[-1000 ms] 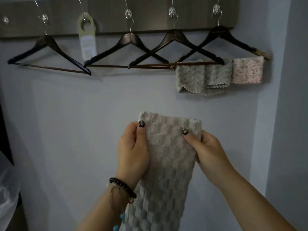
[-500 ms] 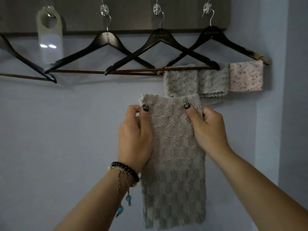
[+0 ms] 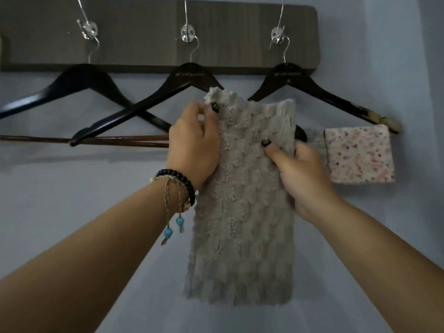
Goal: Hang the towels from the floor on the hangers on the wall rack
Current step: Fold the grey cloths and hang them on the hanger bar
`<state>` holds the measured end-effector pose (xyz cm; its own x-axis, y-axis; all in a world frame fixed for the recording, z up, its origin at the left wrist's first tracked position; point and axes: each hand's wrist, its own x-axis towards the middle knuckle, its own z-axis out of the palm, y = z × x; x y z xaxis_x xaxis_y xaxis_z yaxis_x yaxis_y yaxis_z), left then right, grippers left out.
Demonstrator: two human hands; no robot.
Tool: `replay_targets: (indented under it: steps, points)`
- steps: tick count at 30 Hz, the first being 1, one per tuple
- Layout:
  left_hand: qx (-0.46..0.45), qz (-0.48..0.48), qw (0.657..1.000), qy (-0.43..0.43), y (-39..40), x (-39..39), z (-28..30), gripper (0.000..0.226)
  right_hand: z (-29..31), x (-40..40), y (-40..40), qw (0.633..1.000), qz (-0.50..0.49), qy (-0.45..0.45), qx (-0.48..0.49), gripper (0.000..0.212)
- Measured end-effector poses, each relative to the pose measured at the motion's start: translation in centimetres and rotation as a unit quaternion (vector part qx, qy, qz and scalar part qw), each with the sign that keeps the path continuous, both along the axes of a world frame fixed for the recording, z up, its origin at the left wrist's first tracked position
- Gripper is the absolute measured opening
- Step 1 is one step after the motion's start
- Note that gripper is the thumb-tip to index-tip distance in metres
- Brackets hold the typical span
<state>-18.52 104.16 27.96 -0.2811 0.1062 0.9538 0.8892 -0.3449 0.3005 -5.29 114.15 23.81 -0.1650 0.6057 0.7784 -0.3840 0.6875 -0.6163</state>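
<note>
We pinch the grey towel (image 3: 242, 212) with left hand (image 3: 192, 145) and right hand (image 3: 298, 174), before the middle hanger (image 3: 134, 111).

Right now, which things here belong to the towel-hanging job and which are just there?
Job: grey waffle-textured towel, gripped by left hand and right hand; dark wooden hangers; dark wood wall rack; hung pink speckled towel.
Incidental: black bead bracelet; pale wall.

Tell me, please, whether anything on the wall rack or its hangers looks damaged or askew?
Yes. The rightmost hanger has a worn right tip, its dark finish chipped to pale material. The middle hanger and left hanger also overlap, their arms crossing. Otherwise the speckled towel hangs neatly from the rightmost hanger's bar.
</note>
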Motion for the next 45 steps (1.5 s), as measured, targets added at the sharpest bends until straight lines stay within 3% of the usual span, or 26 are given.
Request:
replay_targets:
  steps: [6,9,13,22,28,30,32,36,38,40,45]
  points:
    - [-0.005,0.127,0.989,0.073,3.1,-2.5,4.6,0.025,6.1,-1.5,3.2,0.968,-0.189,0.023,0.163,0.022]
    - [-0.024,0.183,0.978,0.094,4.2,-3.6,4.9,0.028,7.2,-1.7,4.0,0.961,-0.204,-0.024,0.187,0.038]
    - [-0.027,0.177,0.978,0.111,4.4,-4.7,4.3,0.027,6.9,-1.4,4.4,0.948,-0.203,-0.114,0.219,0.067]
    - [-0.113,0.072,0.986,0.095,2.3,-3.6,6.1,0.024,8.6,-0.7,2.6,0.921,-0.283,-0.094,0.252,0.045]
    - [-0.185,-0.043,0.981,0.040,-1.2,-2.1,8.3,0.066,10.6,-0.3,0.3,0.888,-0.353,-0.026,0.293,0.042]
    - [-0.225,-0.051,0.972,0.041,-2.3,-1.8,8.8,0.071,11.0,-0.4,-0.7,0.869,-0.379,-0.023,0.317,0.043]
    - [-0.235,-0.028,0.970,0.052,-3.0,-1.7,9.0,0.059,11.3,-0.3,-1.6,0.838,-0.413,-0.033,0.356,0.048]
    - [-0.223,0.003,0.974,0.039,-3.6,-1.8,8.9,0.070,11.2,0.0,-2.7,0.724,-0.519,-0.034,0.454,0.046]
    - [-0.212,0.014,0.975,0.059,-3.7,-1.8,8.8,0.042,11.1,0.1,-3.3,0.697,-0.485,-0.031,0.526,0.030]
    - [-0.205,0.029,0.975,0.080,-4.0,-1.6,8.7,0.020,11.1,0.5,-3.3,0.703,-0.404,-0.090,0.579,0.017]
    - [-0.190,0.036,0.978,0.077,-4.3,-1.9,8.7,0.018,11.2,1.2,-3.5,0.785,-0.286,-0.196,0.513,0.013]
